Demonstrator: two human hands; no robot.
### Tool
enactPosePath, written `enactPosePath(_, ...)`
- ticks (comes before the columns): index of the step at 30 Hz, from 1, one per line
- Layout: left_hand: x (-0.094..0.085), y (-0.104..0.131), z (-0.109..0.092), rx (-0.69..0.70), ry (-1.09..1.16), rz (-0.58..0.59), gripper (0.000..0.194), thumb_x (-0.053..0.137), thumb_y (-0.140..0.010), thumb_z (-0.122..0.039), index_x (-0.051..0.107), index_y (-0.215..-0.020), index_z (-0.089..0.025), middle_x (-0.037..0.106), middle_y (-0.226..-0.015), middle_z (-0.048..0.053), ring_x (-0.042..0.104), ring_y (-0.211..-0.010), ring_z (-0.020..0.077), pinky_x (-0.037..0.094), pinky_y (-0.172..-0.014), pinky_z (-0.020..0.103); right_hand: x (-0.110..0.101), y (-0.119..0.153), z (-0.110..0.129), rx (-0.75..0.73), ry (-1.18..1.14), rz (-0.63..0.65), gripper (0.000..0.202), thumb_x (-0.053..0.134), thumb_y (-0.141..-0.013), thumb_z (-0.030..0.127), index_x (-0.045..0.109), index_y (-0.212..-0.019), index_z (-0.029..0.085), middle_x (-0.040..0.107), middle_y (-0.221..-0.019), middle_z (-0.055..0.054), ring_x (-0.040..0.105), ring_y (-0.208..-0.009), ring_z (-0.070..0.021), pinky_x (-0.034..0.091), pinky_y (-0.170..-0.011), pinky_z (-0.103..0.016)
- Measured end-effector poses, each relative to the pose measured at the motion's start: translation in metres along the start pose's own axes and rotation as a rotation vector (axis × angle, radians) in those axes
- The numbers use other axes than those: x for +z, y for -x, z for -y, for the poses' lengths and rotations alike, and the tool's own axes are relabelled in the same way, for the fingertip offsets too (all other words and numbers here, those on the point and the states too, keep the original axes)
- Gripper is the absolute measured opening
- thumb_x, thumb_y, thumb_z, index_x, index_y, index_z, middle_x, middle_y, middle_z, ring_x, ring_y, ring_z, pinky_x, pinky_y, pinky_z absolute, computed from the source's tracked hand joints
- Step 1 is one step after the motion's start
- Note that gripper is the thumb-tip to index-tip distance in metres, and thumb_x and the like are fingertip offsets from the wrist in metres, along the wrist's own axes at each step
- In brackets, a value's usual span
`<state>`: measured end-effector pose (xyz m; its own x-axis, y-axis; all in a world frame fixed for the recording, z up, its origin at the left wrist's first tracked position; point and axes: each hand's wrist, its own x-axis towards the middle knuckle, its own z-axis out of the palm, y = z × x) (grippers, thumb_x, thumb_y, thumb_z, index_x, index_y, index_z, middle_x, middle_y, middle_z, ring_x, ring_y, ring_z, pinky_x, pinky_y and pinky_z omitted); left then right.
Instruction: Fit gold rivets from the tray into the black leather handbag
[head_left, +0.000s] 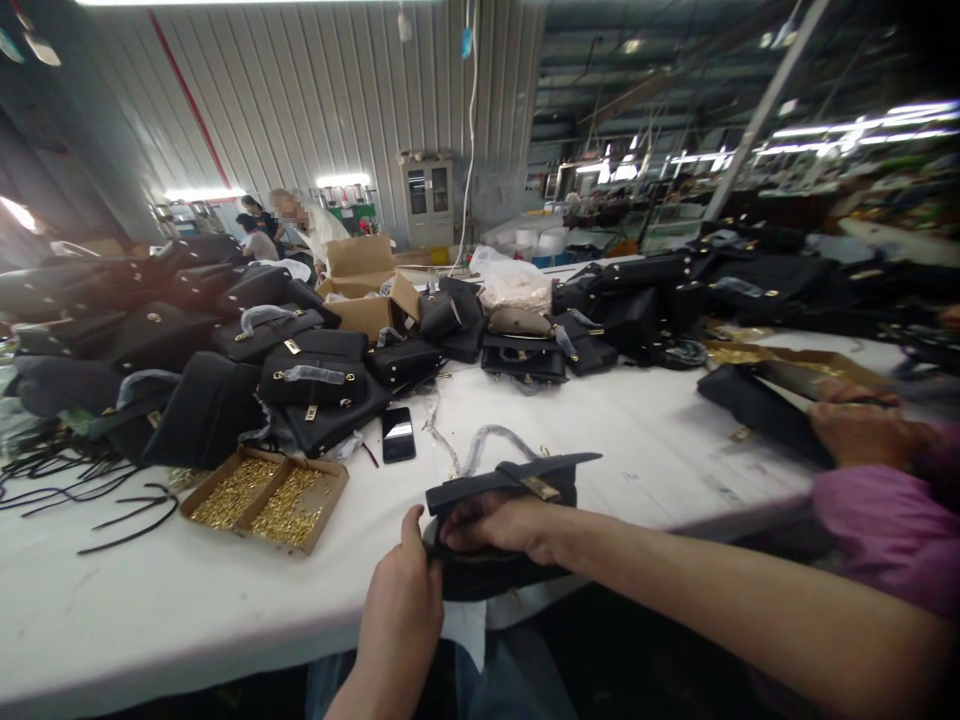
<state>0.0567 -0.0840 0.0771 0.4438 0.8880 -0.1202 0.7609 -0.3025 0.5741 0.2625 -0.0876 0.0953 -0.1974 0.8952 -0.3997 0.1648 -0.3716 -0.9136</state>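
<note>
**Both hands on a black handbag at the desk edge**

Closest in, the left hand [401, 600] is curled closed on the near left edge of a black handbag [499, 545], thumb up against it. The right hand [499, 522] lies across the top of the same bag, fingers wrapped over its rim, so both are gripping it. The bag sits right at the near edge of the white desk [187, 610], partly hanging over it, with a black strap and gold clasp [541, 487] on top and a plastic-wrapped handle behind.

Just left of that there's a cardboard tray [262, 497] full of small gold hardware, and loose black straps [112, 500] further left. A phone [398, 434] lies face up just past the bag.

On the right, a co-worker's hand [862, 425] in a pink sleeve rests on another black piece.

Further back it's a big pile of black bags [247, 360], then open cardboard boxes [367, 285], and people way off by the corrugated wall.
</note>
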Motion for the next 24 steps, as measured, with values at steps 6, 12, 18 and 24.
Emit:
enactPosePath(6,0.003,0.000,0.011,0.079,0.236,-0.126,0.023,0.058,-0.088,-0.006,0.073,-0.097,-0.020,0.078,-0.093,0.006,0.074,-0.092,0.0240,0.047,-0.078,0.030,0.002,-0.002,-0.011,0.008,-0.070,0.043,0.027,0.091,-0.075,0.038,0.085,-0.096,0.023,0.084,-0.109,-0.005,0.074,-0.111,-0.0280,0.054,-0.107,-0.041)
enactPosePath(12,0.004,0.000,0.012,0.030,0.257,-0.196,0.016,0.064,-0.087,-0.009,0.074,-0.078,-0.018,0.075,-0.078,0.003,0.068,-0.076,0.0189,0.039,-0.070,0.027,0.003,-0.006,-0.009,0.103,-0.027,-0.013,0.032,0.095,-0.070,0.039,0.084,-0.094,0.022,0.084,-0.106,-0.006,0.076,-0.105,-0.0282,0.057,-0.102,-0.040)
enactPosePath(18,0.007,0.004,0.014,0.031,0.211,-0.227,0.019,0.065,-0.084,-0.008,0.069,-0.069,-0.019,0.069,-0.069,0.002,0.059,-0.067,0.0156,0.029,-0.065,0.028,0.008,-0.003,-0.007,0.107,0.024,-0.065,0.036,0.095,-0.066,0.042,0.083,-0.090,0.020,0.084,-0.103,-0.007,0.077,-0.100,-0.0293,0.060,-0.097,-0.042)
enactPosePath(24,0.011,0.008,0.022,0.052,0.213,-0.263,0.020,0.067,-0.085,-0.010,0.069,-0.068,-0.020,0.070,-0.068,0.002,0.058,-0.065,0.0151,0.025,-0.065,0.030,0.010,0.005,-0.001,0.031,0.026,-0.074,0.031,0.091,-0.071,0.042,0.083,-0.094,0.023,0.084,-0.111,-0.009,0.077,-0.108,-0.0335,0.059,-0.105,-0.048)
